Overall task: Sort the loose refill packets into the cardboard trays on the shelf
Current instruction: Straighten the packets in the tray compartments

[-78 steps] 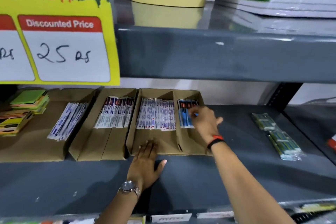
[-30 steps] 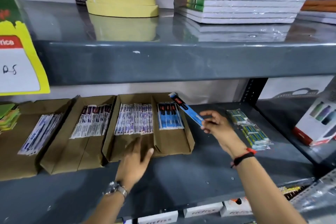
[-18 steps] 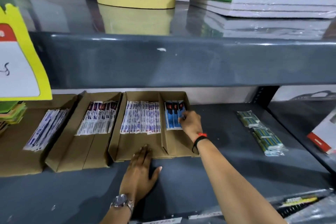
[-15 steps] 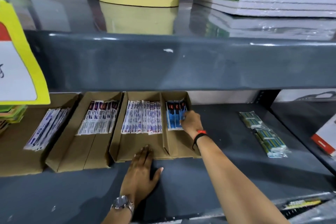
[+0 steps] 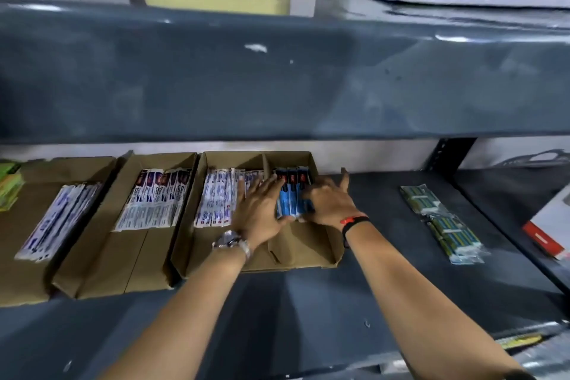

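A divided cardboard tray (image 5: 303, 245) sits on the grey shelf. Its right compartment holds blue refill packets (image 5: 290, 194); its left compartment holds white-and-blue packets (image 5: 217, 203). My left hand (image 5: 260, 210) lies flat with fingers spread across the divider, touching the left side of the blue packets. My right hand (image 5: 328, 202) is on their right side, thumb under the lower edge and fingers curled over them. Green packets (image 5: 444, 220) lie loose on the shelf to the right.
Two more cardboard trays to the left hold red-topped packets (image 5: 154, 199) and white packets (image 5: 58, 222). The upper shelf's front edge (image 5: 277, 80) hangs low over the trays. A red-and-white box (image 5: 552, 225) sits at the far right.
My left hand left the shelf front and came up to the blue packets. My right hand stayed at the blue packets. The camera moved closer.
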{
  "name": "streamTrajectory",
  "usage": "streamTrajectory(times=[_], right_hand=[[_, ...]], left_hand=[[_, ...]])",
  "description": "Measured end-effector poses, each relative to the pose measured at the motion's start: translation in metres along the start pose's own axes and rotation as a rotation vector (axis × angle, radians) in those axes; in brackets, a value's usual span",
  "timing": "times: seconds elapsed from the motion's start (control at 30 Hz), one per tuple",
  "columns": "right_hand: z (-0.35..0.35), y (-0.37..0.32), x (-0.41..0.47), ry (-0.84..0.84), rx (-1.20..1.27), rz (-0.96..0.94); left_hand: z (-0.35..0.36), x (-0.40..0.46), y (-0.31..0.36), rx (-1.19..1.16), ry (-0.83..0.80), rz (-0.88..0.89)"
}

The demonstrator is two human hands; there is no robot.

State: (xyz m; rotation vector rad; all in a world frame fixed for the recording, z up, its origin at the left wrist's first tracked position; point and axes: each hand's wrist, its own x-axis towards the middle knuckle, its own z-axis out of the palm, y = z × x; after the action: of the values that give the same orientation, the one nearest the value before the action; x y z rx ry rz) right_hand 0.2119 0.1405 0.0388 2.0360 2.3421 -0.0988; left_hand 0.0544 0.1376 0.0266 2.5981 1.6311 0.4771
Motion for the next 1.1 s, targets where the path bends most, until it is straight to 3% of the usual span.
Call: streamTrajectory(times=[0.2, 0.6, 0.8, 0.87, 0.97, 1.1], right_hand=[[0.01, 0.003, 0.008, -0.005, -0.093, -0.025], [0.005, 0.009, 0.008, -0.01, 0.041, -0.015], [-0.013, -0.009, 0.014, 0.176, 0.113, 0.011], [-0.014, -0.03, 0.021, 0.197, 0.163, -0.037], [-0.002, -0.063, 0.027, 0.094, 0.172, -0.154], [0.012, -0.092, 0.033, 0.034, 0.011, -0.239]], left_hand=[[0.023, 0.034, 0.005, 0.212, -0.238, 0.036], [0.03, 0.043, 0.005, 0.27, -0.243, 0.024], [-0.015, 0.032, -0.044, 0.155, -0.086, -0.097], [-0.023, 0.022, -0.073, 0.214, -0.144, -0.146], [-0.022, 0.007, -0.097, 0.265, -0.263, -0.158], [-0.011, -0.001, -0.098, 0.274, -0.311, -0.108]])
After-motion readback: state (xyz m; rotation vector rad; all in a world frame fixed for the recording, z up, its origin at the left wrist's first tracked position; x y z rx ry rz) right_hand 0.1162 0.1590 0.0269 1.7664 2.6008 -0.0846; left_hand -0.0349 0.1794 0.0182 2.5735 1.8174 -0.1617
